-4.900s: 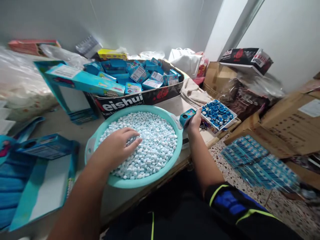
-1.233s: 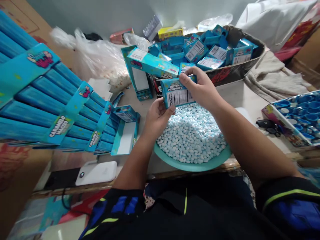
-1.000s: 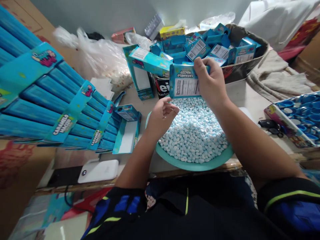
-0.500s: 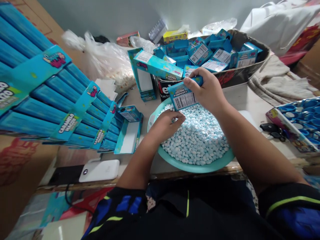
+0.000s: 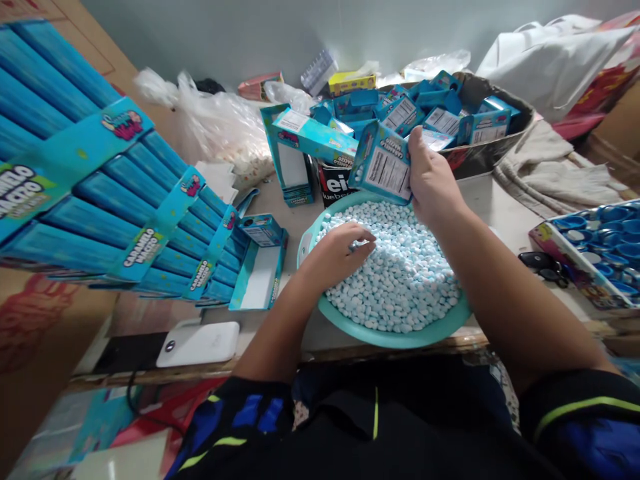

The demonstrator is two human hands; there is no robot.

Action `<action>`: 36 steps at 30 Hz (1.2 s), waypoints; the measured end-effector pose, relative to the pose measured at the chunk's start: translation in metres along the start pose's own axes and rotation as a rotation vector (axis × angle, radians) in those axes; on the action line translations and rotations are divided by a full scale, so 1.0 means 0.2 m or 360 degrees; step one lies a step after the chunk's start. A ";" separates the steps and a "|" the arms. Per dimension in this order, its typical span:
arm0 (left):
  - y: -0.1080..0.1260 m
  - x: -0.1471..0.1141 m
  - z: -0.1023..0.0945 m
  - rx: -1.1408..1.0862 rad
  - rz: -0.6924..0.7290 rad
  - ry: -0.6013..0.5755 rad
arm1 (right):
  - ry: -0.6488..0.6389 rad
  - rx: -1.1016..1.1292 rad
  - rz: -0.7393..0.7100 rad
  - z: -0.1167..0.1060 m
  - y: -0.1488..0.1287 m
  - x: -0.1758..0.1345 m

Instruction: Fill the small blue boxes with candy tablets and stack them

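Observation:
My right hand [image 5: 434, 177] grips a small blue candy box [image 5: 384, 163] by its right side. The box is tilted above the far rim of a turquoise basin [image 5: 395, 339], its printed nutrition panel facing me. A few pale candies show at the box's left end. Small white and light-blue candies [image 5: 400, 280] fill much of the basin. Over their left part, my left hand [image 5: 345, 252] is low with its fingers curved and a gap between thumb and forefinger. I see nothing held there, though the palm is hidden.
Behind the basin, a dark bin [image 5: 500, 157] holds several blue boxes. Stacked blue display cartons [image 5: 125, 193] lean in at left, beside an open display tray [image 5: 257, 273]. A white power bank [image 5: 200, 343] lies near the front edge. Keys [image 5: 543, 265] and a box of blue lids [image 5: 600, 247] are at right.
My right hand has turned the candy box more upright, showing more of its printed face, and shifted slightly right. My left hand stays low over the candies, now farther from the box.

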State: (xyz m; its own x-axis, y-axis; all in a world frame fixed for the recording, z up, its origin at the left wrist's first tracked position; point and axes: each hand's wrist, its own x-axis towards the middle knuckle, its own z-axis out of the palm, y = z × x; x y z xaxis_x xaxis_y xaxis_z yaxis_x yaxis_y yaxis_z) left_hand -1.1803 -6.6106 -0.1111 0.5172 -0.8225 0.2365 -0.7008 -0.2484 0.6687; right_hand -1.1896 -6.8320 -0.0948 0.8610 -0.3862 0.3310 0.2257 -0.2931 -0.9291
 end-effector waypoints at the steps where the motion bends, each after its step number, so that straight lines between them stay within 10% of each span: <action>1: 0.00 0.00 0.00 0.0019 0.0013 -0.0027 | 0.0006 0.0048 0.0010 0.00 0.00 0.01; 8: 0.01 -0.01 -0.02 0.0130 -0.0023 -0.0156 | 0.0056 0.0172 0.0048 -0.07 -0.10 -0.01; 13: 0.01 0.00 -0.03 0.0081 0.0041 -0.0118 | 0.0469 0.0294 0.0085 -0.31 -0.12 -0.20; 23: -0.03 0.07 -0.04 0.0251 0.0044 -0.0133 | 0.1121 -0.0125 0.0268 -0.75 0.42 -0.77; 36: 0.00 0.08 -0.04 0.0335 -0.0021 -0.0098 | 0.0716 -0.0905 0.0372 -0.69 0.41 -0.80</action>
State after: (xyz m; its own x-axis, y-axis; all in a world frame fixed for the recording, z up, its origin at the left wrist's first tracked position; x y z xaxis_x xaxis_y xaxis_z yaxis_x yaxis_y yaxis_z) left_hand -1.1681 -6.6202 -0.1025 0.5005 -0.8466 0.1812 -0.7848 -0.3552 0.5079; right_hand -1.3727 -6.9154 -0.2002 0.5612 -0.7771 0.2848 -0.3140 -0.5183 -0.7955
